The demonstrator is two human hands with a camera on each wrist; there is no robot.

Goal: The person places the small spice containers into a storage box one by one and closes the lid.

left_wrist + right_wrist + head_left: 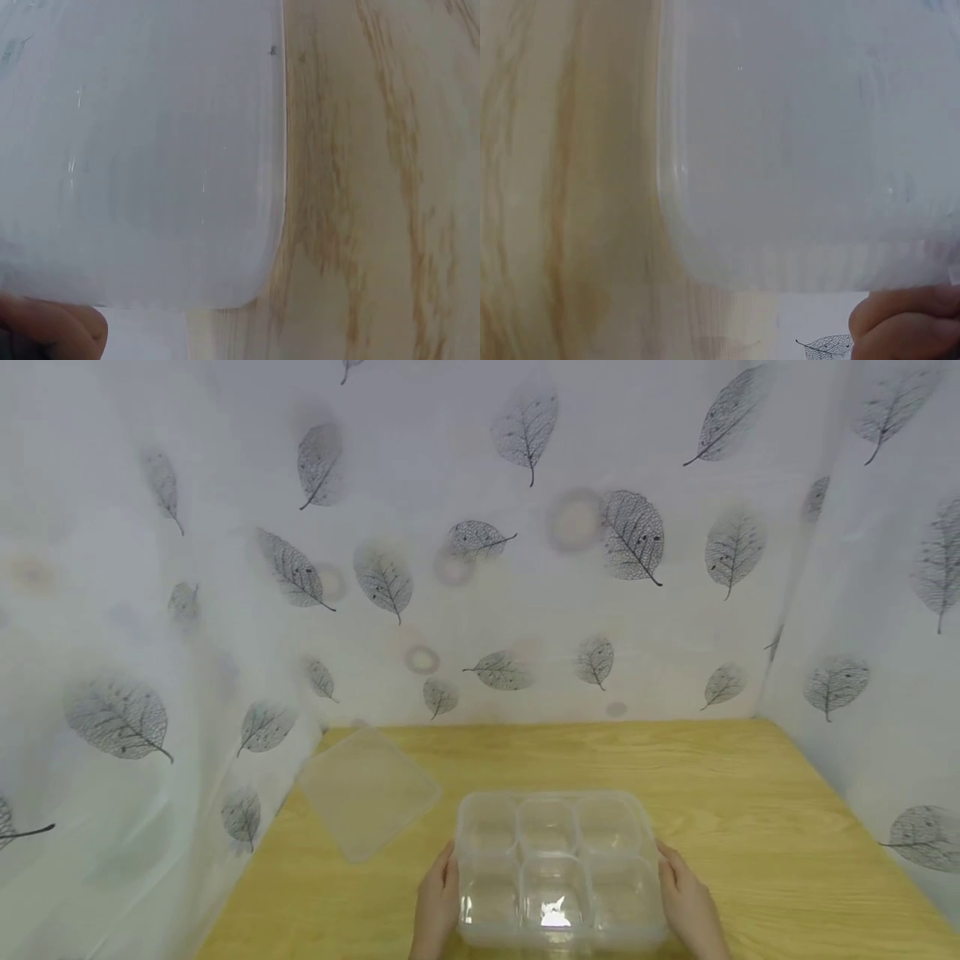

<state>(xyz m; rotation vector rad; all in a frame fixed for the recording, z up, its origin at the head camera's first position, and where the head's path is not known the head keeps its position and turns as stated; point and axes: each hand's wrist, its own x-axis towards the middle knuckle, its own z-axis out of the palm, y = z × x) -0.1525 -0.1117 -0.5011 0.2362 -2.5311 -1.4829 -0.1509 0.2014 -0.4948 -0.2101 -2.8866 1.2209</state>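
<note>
A clear plastic compartment box (555,860), divided into several square sections, is held between both hands near the table's front edge. My left hand (437,897) grips its left side, thumb along the outer wall. On the opposite side, my right hand (690,902) holds the right wall in the same way. Up close in the left wrist view, the box's translucent wall (150,150) fills much of the picture, with fingertips (64,326) at its lower edge. The right wrist view has the box wall (795,150) above curled fingers (907,322).
A flat, translucent square lid (371,793) lies at the table's left, behind and left of the box. Around the wood-grain table (750,827) hang pale curtains (525,610) printed with dark leaves, at the back and both sides.
</note>
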